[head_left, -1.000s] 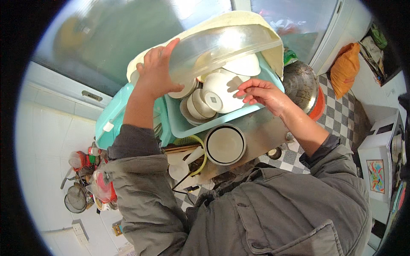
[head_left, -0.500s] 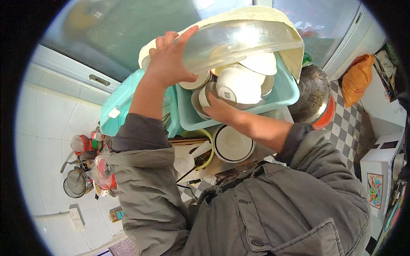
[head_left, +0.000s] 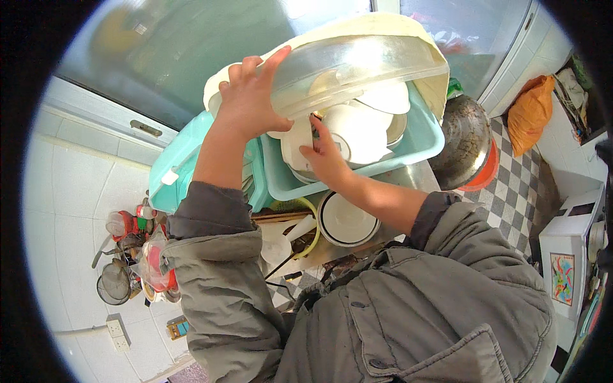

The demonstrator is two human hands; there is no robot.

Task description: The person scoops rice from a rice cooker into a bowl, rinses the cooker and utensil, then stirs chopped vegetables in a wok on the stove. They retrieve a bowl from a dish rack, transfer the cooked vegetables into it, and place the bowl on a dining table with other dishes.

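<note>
With fingers spread over its left end and the thumb at its lower edge, my left hand [head_left: 250, 97] props up a clear plastic lid [head_left: 373, 60]. A pale yellow cloth [head_left: 389, 24] drapes behind the lid. Below is a turquoise plastic dish box [head_left: 418, 152] full of white bowls and dishes. My right hand [head_left: 331, 156] is inside it, closed on a white bowl [head_left: 295, 145] tipped on its side. Close to the right of my fingers rests a bigger white bowl [head_left: 361, 137]. Another white bowl [head_left: 388, 97] lies behind it, partly under the lid.
A second turquoise compartment [head_left: 171, 191] adjoins on the left. In front stand a white basin [head_left: 348, 220] with a dark rim and a yellow-green strainer [head_left: 311, 242]. To the right, a large metal wok [head_left: 463, 140] sits over a red-orange tub [head_left: 483, 173]. Strainers and utensils [head_left: 115, 281] hang on the left wall.
My right hand has shifted slightly up and turned, and the bowl it holds is now tipped more toward the left. My left hand stays on the raised lid.
</note>
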